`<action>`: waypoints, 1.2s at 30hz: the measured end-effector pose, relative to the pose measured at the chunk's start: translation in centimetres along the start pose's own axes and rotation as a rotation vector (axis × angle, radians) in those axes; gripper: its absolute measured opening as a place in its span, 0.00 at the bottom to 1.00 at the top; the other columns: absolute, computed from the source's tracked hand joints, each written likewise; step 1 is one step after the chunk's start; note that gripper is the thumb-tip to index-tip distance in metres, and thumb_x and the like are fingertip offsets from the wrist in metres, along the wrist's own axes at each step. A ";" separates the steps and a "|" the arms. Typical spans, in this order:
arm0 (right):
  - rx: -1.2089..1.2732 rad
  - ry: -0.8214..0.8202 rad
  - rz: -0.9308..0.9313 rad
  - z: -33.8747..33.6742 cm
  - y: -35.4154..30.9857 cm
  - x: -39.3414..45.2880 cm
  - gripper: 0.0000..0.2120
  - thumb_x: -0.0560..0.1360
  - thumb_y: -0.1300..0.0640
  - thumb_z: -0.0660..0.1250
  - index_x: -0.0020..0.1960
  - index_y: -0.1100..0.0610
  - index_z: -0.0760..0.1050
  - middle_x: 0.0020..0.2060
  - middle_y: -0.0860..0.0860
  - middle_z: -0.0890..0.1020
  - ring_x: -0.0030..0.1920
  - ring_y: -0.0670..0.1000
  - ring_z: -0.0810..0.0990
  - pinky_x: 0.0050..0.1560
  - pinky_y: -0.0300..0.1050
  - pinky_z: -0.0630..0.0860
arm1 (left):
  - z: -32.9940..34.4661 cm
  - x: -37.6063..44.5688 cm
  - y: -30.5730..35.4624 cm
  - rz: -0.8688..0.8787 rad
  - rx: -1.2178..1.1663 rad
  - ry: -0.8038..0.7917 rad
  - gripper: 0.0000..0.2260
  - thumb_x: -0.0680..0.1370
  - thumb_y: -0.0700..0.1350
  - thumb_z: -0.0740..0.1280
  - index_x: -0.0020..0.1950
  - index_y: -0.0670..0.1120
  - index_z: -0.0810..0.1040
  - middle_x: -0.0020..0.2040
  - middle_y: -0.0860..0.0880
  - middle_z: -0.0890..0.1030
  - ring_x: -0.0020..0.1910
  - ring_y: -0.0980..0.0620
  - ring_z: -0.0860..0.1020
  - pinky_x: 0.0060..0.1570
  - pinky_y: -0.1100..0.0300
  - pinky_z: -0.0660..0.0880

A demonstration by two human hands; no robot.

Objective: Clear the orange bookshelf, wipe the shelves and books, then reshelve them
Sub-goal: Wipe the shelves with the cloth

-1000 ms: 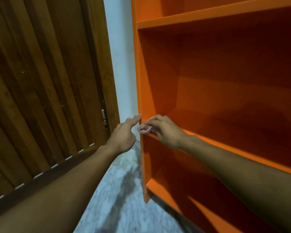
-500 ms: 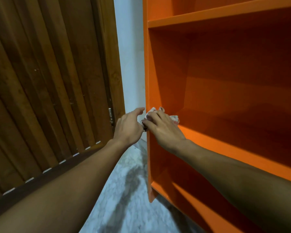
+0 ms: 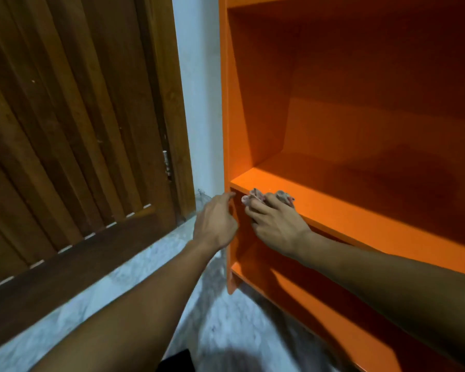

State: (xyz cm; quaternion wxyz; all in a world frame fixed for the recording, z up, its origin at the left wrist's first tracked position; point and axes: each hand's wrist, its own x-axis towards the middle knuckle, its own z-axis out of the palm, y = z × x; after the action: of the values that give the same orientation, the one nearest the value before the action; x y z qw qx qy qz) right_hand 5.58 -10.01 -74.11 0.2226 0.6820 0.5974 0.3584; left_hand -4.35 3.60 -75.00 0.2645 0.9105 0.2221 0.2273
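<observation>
The orange bookshelf (image 3: 253,103) fills the frame from 12 to 4 o'clock, its compartments bare. On the front edge of the middle shelf (image 3: 333,210), near the left corner, the right hand (image 3: 277,224) presses a crumpled pinkish cloth (image 3: 258,196), fingers closed over it. The left hand (image 3: 215,224) grips the bookshelf's left side panel, fingers curled around its edge. A slatted wooden door (image 3: 78,130) stands at 9 o'clock, a strip of pale wall (image 3: 199,103) between it and the bookshelf. Grey marbled floor (image 3: 226,331) lies at 6 o'clock.
</observation>
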 end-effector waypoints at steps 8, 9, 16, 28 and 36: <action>0.005 -0.030 0.013 -2.1 1.3 -10.4 0.21 0.73 0.58 0.51 0.50 0.55 0.83 0.53 0.54 0.81 0.57 0.59 0.75 0.53 0.54 0.63 | 7.1 -6.5 1.7 -0.057 -0.024 -0.254 0.25 0.79 0.39 0.59 0.76 0.51 0.65 0.73 0.46 0.71 0.69 0.44 0.72 0.67 0.50 0.71; 0.017 -0.054 0.016 -2.5 1.4 -11.9 0.20 0.73 0.58 0.51 0.50 0.55 0.82 0.53 0.54 0.81 0.57 0.59 0.76 0.53 0.54 0.63 | 8.2 -7.4 1.9 -0.065 -0.023 -0.298 0.25 0.79 0.39 0.60 0.76 0.51 0.65 0.73 0.46 0.71 0.69 0.44 0.72 0.67 0.50 0.71; 0.173 -0.133 0.036 -3.6 1.5 -22.8 0.18 0.76 0.58 0.55 0.62 0.53 0.77 0.58 0.56 0.79 0.59 0.61 0.76 0.54 0.56 0.67 | 15.7 -13.8 3.7 -0.101 -0.138 -0.581 0.26 0.79 0.39 0.59 0.77 0.53 0.64 0.75 0.47 0.69 0.68 0.44 0.74 0.63 0.46 0.75; 1.016 -0.500 1.240 5.7 -6.5 -27.0 0.22 0.80 0.64 0.57 0.69 0.46 0.74 0.62 0.53 0.81 0.60 0.58 0.80 0.60 0.50 0.76 | 23.1 -15.4 2.3 0.063 0.120 -0.633 0.27 0.83 0.48 0.55 0.81 0.49 0.53 0.82 0.44 0.52 0.80 0.42 0.50 0.75 0.45 0.56; 0.828 -0.451 1.604 11.7 -15.5 -27.7 0.11 0.82 0.54 0.57 0.59 0.59 0.73 0.56 0.62 0.76 0.58 0.63 0.74 0.55 0.54 0.70 | 24.9 -14.1 -7.8 0.286 0.582 -0.689 0.14 0.78 0.38 0.62 0.59 0.34 0.80 0.70 0.29 0.70 0.65 0.27 0.72 0.52 0.36 0.78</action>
State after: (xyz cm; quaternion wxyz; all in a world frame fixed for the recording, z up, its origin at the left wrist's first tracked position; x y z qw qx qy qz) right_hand 3.48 -32.64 -99.18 -0.2417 0.9696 -0.0298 0.0223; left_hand -4.63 -7.35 -102.61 0.0225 0.9906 0.0484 -0.1257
